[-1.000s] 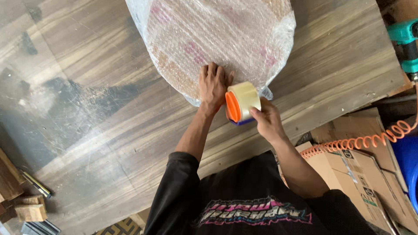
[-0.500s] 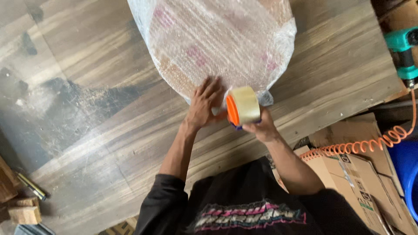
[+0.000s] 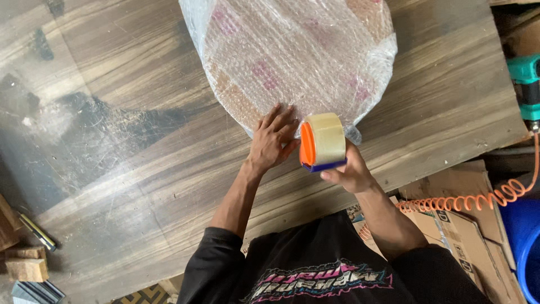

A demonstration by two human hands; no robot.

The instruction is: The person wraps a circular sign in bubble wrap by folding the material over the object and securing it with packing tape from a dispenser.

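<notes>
Left hand (image 3: 274,141) flat, fingers spread, on bubble-wrapped round board (image 3: 292,56) atop wooden surface (image 3: 140,141); right hand (image 3: 350,171) grip closed around tape roll (image 3: 322,142).

Left hand (image 3: 274,138) flat, fingers spread — right hand (image 3: 349,171) clenched, gripping.

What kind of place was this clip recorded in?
Probably a small workshop or packing area. A worn wooden worktable carries a bubble-wrapped round piece; the right hand holds a tape dispenser. A coiled orange air hose, flattened cardboard boxes and a teal power tool lie alongside.
</notes>
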